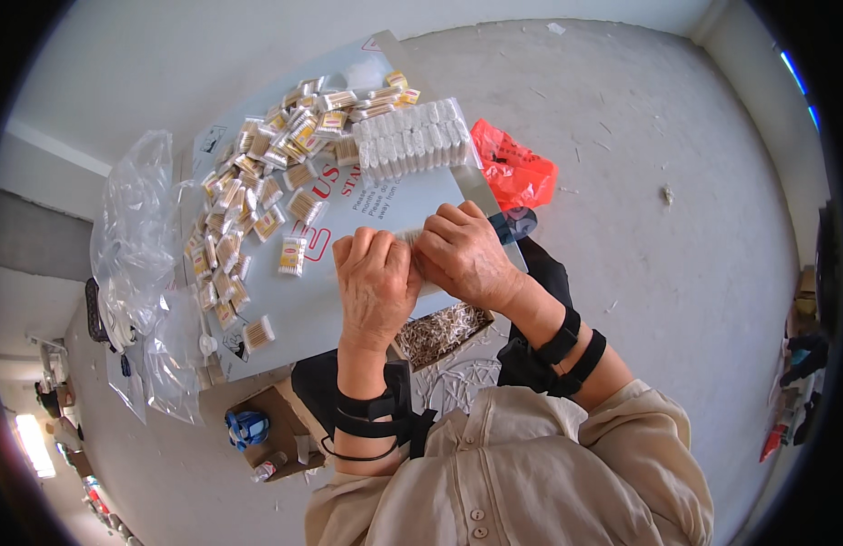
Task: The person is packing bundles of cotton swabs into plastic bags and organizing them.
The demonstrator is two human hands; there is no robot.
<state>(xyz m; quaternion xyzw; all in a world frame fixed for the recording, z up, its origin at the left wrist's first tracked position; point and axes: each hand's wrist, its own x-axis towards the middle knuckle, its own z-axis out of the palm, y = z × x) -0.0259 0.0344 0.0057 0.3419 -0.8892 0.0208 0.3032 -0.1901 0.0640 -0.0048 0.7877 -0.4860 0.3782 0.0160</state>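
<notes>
My left hand (379,284) and my right hand (469,254) are side by side over the near part of the table (294,337), fingers curled in. A small pale pack (408,236) is pinched between them, mostly covered by the fingers; its kind cannot be made out. To the left and beyond lie many small clear packs of cotton swabs (228,247), some with yellow labels. One labelled swab pack (292,256) lies apart, just left of my left hand. Past my right hand stands a wrapped block of white bundles (412,141).
A red plastic bag (512,168) is beyond the table's right edge. Clear plastic bags (135,237) hang at the left edge. Below my hands is a box of loose swabs (444,334). A cardboard box (280,428) with a bottle is on the floor.
</notes>
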